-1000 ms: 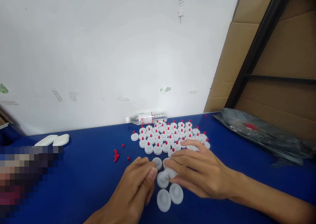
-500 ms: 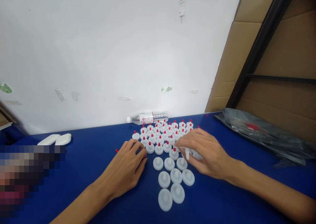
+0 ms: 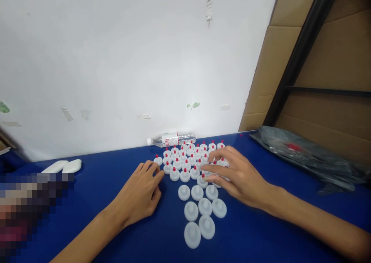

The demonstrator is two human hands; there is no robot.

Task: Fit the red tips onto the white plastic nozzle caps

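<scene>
My left hand [image 3: 143, 191] rests on the blue table, its fingers curled down toward the thumb. Anything inside that curl is hidden. Over the right side of a cluster of white nozzle caps [image 3: 185, 175] with red tips hovers my right hand [image 3: 237, 176]. Its thumb and fingers are apart, with the fingertips beside one red-tipped cap [image 3: 202, 181]. Other caps are partly covered by this hand. In front of the cluster, several white caps without red tips [image 3: 192, 234] stand on their wide bases, nozzles up.
A clear plastic bottle [image 3: 171, 139] lies against the white wall behind the caps. Two white rounded objects [image 3: 72, 166] are at the left. Grey plastic bags [image 3: 301, 158] lie at the right, beside a cardboard panel [image 3: 269, 62]. A blurred-out area covers the lower left.
My left hand has drawn slightly left and away from the caps, and the red pieces near it no longer show. My right fingers have spread and reached left; the white nozzle seen between them is now mostly hidden.
</scene>
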